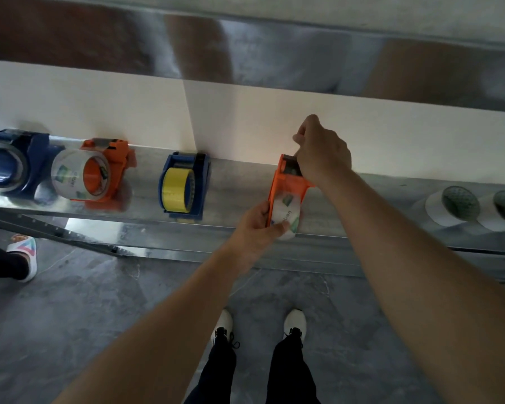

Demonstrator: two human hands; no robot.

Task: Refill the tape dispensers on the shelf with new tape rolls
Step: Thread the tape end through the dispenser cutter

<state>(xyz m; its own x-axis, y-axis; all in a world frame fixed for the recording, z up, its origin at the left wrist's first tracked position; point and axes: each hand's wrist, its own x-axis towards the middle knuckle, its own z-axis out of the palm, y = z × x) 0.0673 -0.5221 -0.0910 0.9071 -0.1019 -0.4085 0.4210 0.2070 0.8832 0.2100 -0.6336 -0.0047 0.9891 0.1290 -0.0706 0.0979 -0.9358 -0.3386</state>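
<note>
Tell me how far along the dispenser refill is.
Done: far blue dispenser, orange dispenser and yellow-roll dispenser all hold rolls. In hand: left hand grips the clear roll in the fourth dispenser, right hand grips its far end. Left: finishing that one; two white rolls sit unused.

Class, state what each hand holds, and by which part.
Both hold the orange dispenser. The left hand grips its near end, around the clear roll. The right hand grips its far, cutter end.

Both arms reach forward. The left hand [260,221] grips the tape roll [287,212]. The right hand [322,153], farther off, pinches the dispenser [286,185].
</note>
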